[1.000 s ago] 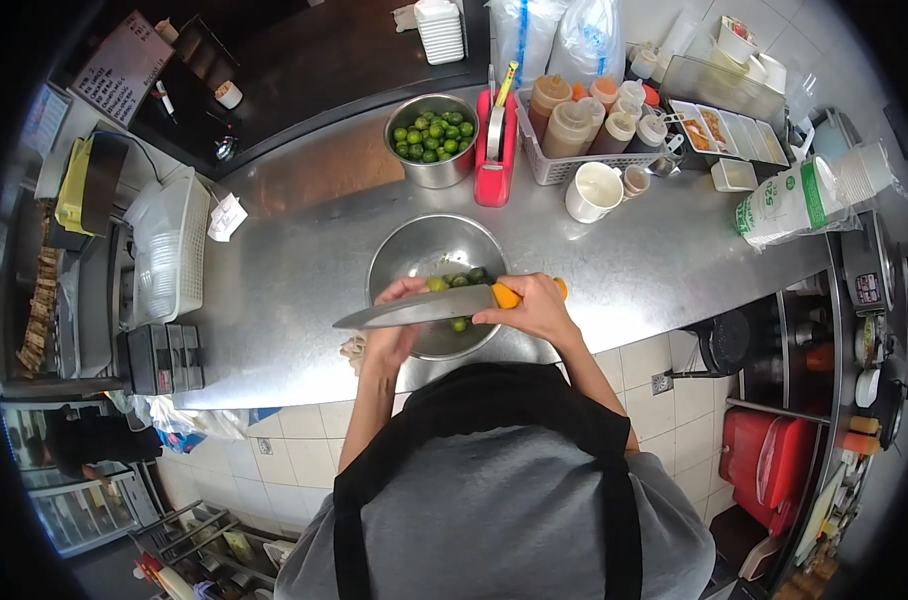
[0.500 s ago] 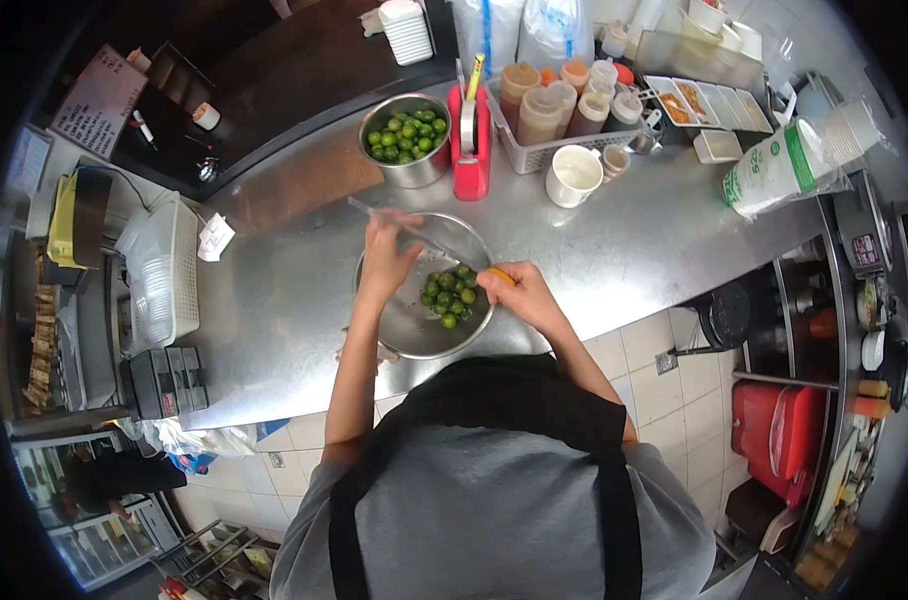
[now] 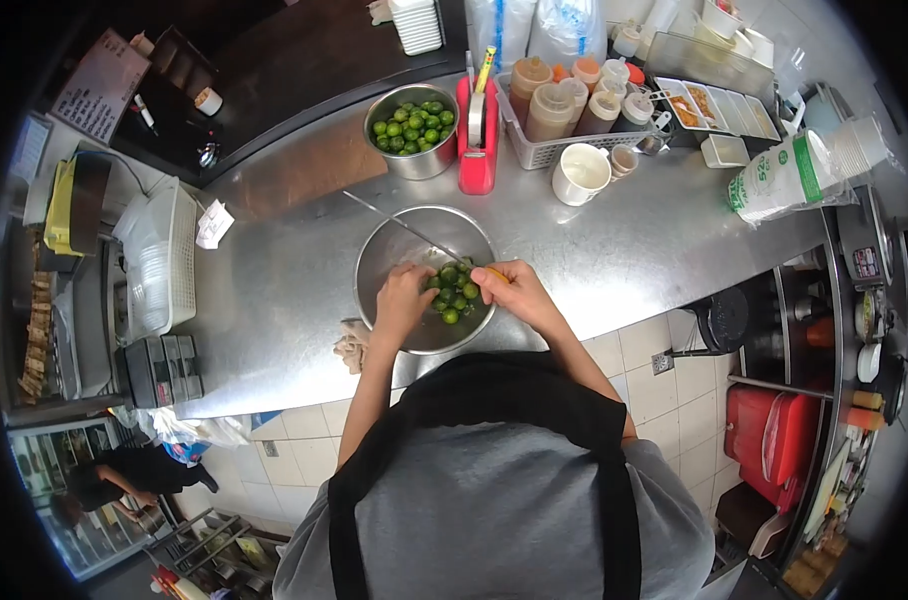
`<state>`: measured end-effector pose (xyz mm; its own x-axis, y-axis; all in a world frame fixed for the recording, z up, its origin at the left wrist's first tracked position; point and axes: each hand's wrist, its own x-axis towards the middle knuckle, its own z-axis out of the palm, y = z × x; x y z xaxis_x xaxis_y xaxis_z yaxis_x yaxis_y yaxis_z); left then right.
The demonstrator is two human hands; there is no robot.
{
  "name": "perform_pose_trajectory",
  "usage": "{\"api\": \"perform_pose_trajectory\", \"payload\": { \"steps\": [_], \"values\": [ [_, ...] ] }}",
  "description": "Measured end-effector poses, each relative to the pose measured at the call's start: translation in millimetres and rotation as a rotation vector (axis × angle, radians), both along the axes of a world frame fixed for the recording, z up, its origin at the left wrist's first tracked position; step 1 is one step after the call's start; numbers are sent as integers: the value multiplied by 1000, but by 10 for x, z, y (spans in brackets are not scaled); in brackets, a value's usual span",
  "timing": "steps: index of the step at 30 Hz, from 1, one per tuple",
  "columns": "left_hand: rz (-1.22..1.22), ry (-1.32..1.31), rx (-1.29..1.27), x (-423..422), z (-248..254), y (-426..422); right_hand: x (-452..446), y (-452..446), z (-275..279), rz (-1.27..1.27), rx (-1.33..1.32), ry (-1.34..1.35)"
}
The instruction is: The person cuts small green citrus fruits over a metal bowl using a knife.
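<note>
Limes [image 3: 456, 290] lay in the steel bowl [image 3: 382, 246], just right of my left hand [image 3: 402, 300], the fingers curled at the pile's edge; on my feed I couldn't tell whether they pinched one. My right hand [image 3: 519, 292], just beside the pile too, gripped the knife [image 3: 417, 234], its blade slanting away leftward, barring the bowl's far side. Beyond stood a metal pot [image 3: 419, 165] and a red tape dispenser [image 3: 477, 172].

From the view's middle, a red tape dispenser [image 3: 477, 170] stands at twelve o'clock; at one, a grey basket [image 3: 544, 155] of squeeze bottles [image 3: 551, 112], with a white mug [image 3: 581, 180] just beside it. Bagged paper cups [image 3: 777, 180] lie at two. A person in black [image 3: 139, 474] is at eight, a white basket [image 3: 184, 285] at nine, a whiteboard [image 3: 99, 90] at ten.
</note>
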<state>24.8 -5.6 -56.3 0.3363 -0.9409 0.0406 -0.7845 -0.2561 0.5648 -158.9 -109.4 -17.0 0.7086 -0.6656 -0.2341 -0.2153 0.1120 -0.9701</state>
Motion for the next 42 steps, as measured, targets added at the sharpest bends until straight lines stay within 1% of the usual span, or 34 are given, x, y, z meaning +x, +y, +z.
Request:
{"api": "perform_pose_trajectory", "payload": {
  "steps": [1,4,6,7,9,10,12,14,18,23,29,33,36,39,41,42],
  "values": [
    [3,3,-10,8,-37,5,2,5,4,14,-12,5],
    [-4,89,-184,89,-53,23,-11,13,16,6,-40,-4],
    [146,666,-229,92,16,55,-14,13,-52,-34,-40,-39],
    [227,951,-247,91,86,88,-9,4,-81,-51,-55,-9],
    [279,1327,-314,58,271,137,10,-18,-75,-79,-85,51],
    [302,1517,-347,29,345,154,18,-3,-37,-65,-171,105],
    [326,1640,-344,-20,334,198,21,58,92,-45,-343,214],
    [330,1716,-387,-59,226,239,52,144,201,-26,-487,219],
    [282,1746,-389,-161,316,274,114,225,158,-27,-702,186],
    [327,1693,-393,-207,275,308,132,232,166,-47,-766,148],
    [350,1700,-407,-285,414,272,138,241,194,-50,-806,110],
    [392,1604,-437,-274,356,290,138,254,205,-59,-793,111],
    [447,1543,-494,-337,442,249,158,288,178,-72,-735,140],
    [413,1497,-546,-332,428,246,169,314,197,-16,-554,212],
    [347,1461,-553,-298,383,244,194,308,101,17,-284,81],
    [356,1449,-555,-309,403,239,208,303,65,35,-149,15]
  ]
}}
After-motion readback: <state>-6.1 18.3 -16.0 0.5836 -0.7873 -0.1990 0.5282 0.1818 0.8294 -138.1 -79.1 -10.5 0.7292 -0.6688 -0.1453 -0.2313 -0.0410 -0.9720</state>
